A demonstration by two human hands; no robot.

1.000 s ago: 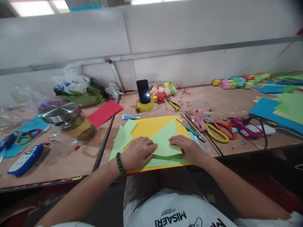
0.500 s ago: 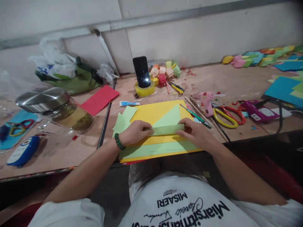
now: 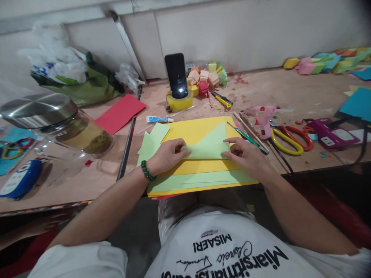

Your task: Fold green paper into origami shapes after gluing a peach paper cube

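left hand [image 3: 166,157] grip pinched on folded pale-green paper [image 3: 204,150], right hand [image 3: 246,155] pinching its other end, over yellow sheet [image 3: 189,131] on desk [image 3: 257,87]

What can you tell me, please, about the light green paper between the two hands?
The light green paper looks thin and matte, with a folded band along its near edge and a pointed part behind. It is over the yellow sheet; the left hand holds its left end, the right hand its right.
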